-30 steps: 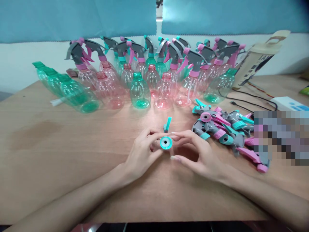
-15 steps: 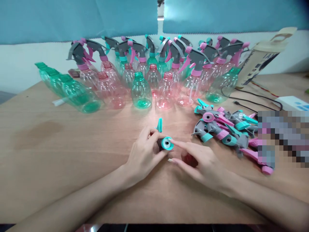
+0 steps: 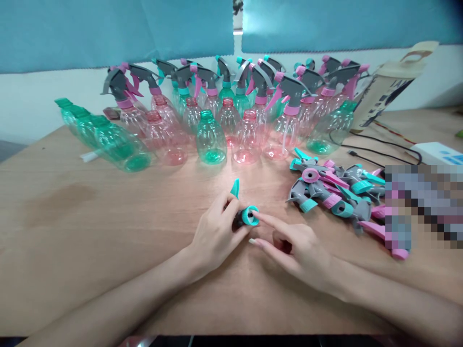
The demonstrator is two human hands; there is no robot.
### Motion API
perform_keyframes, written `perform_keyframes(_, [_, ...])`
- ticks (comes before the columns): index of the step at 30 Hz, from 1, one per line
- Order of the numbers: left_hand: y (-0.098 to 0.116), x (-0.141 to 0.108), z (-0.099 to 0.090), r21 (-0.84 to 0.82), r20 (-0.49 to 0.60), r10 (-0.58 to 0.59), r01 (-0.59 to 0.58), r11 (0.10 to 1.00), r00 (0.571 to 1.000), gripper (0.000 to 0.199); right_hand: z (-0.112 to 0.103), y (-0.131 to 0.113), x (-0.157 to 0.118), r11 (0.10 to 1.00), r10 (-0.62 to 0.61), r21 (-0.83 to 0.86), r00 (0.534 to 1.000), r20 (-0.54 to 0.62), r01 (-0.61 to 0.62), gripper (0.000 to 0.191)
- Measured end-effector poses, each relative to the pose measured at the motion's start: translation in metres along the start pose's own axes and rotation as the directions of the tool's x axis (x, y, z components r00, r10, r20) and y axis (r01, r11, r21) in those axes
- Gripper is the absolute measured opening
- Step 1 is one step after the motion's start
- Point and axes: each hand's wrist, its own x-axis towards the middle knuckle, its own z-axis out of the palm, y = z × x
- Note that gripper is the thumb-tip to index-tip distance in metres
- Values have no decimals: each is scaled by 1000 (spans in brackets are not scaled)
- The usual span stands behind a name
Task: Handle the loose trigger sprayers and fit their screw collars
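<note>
My left hand [image 3: 217,229] is wrapped round a grey trigger spray head [image 3: 250,216] with a turquoise collar and trigger. The collar's open end faces right and towards me, showing a white disc with a dark hole inside. My right hand [image 3: 298,241] has its index fingertip at the inside of the collar, touching near the white disc. Its thumb is stretched out below, apart from the spray head, and the other fingers curl under. Most of the spray head's grey body is hidden by my left fingers.
Green and pink clear spray bottles [image 3: 211,140] stand at the back, many with spray heads on. A pile of loose spray heads [image 3: 333,193] lies at the right. Behind it are a black cable [image 3: 383,148], a white box [image 3: 437,156] and a cream tumbler [image 3: 385,96].
My right index fingertip has moved from the collar's rim to further inside it. The collar has turned slightly in my left hand, and the view has shifted a little.
</note>
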Motion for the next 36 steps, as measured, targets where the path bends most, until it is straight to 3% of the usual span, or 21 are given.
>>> perform_keyframes(8, [-4,1,2,-87,45,84,-80,993,995,11,-5,-2,8,995,46,91,999,-15,-45,32])
perform_keyframes(11, [-4,3,0,-108,57,117,-110,988,992,12,-8,-2,10,994,4,113,1000,-25,-1,30])
perform_keyframes(15, [-2,4,-3,-101,94,78,-68,992,993,13,-9,-1,11,998,-43,55,998,-34,45,32])
perform_keyframes(21, [-3,1,0,-36,64,18,-16,999,998,16,-8,-1,10,997,14,-75,995,-101,-22,26])
perform_keyframes(29, [-4,4,-2,-151,107,68,-51,987,992,14,-9,-1,13,989,46,144,999,-3,-45,30])
perform_keyframes(36, [-5,4,-5,-190,155,68,-37,981,986,25,-11,4,13,997,-2,74,1000,15,1,29])
